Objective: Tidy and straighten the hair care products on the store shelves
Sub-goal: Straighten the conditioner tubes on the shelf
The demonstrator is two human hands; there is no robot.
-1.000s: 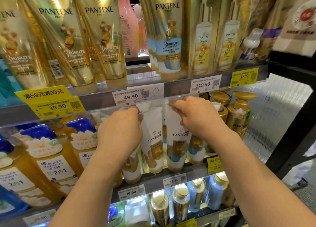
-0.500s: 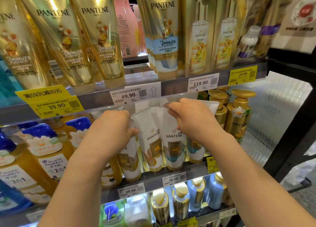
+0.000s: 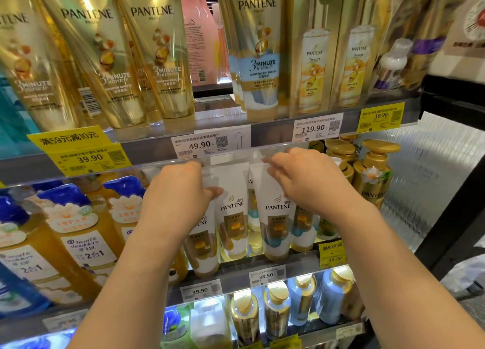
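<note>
Two hands are up at the middle shelf, both working the row of white tubes. Left hand [image 3: 178, 191] first: fingers curled over the crimped top of a white tube [image 3: 203, 246], thumb [image 3: 214, 191] pressed on its front, so that tube is pinched at its upper end. It stands cap-down and leans a little, its top tipped toward 11 o'clock. Right hand [image 3: 301, 180] now: fingertips [image 3: 270, 162] nipping the top edge of another white tube [image 3: 275, 217], palm covering a third one behind it at 3 o'clock. Between the two hands stands a fourth tube [image 3: 232, 212], upright and untouched, just beside both gripped ones. All four rest on the middle shelf [image 3: 236, 266], behind its price strip. Out at 9 o'clock, amber bottles with blue pumps [image 3: 86, 233] crowd the same shelf; at 3 o'clock, gold pump bottles [image 3: 372, 180]. Overhead at 12 o'clock, tall gold tubes [image 3: 154, 59] line the upper shelf above a white price tag [image 3: 204, 145]. Down at 6 o'clock, small gold-capped bottles [image 3: 275, 309] sit on the bottom shelf.
</note>
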